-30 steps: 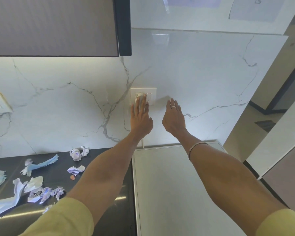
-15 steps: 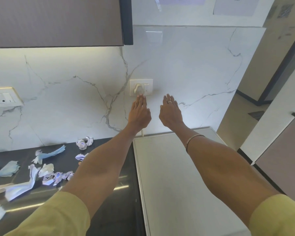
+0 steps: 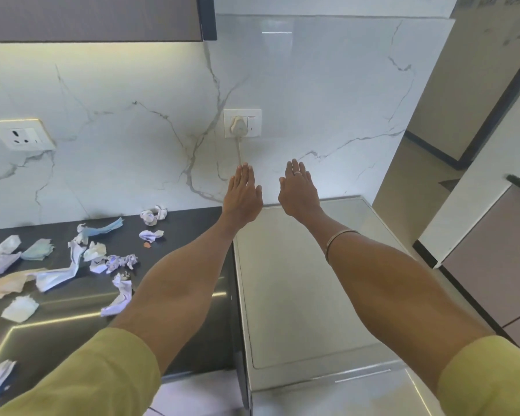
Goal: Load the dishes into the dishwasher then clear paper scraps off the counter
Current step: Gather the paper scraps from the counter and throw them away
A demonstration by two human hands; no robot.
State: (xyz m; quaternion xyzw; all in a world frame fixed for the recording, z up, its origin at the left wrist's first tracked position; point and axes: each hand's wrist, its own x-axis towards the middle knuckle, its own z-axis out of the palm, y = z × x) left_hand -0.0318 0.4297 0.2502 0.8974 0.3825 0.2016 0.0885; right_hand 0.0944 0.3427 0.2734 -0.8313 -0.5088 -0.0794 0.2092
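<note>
Both arms stretched forward, yellow-green sleeves at elbows. Left hand point(image 3: 242, 192) flat, fingers straight, grip released, empty, over seam between dark bench point(image 3: 57, 322) and dishwasher top point(image 3: 297, 295). Right hand point(image 3: 297, 190) likewise flat, released, empty, over dishwasher's far edge; ring on finger, bangle on wrist. Paper scraps point(image 3: 72, 265) scattered on bench, left of arms. Plug point(image 3: 238, 126) sits in wall socket above hands.

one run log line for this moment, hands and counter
left hand: open, empty | right hand: open, empty | paper scraps: on counter | plug: in socket
</note>
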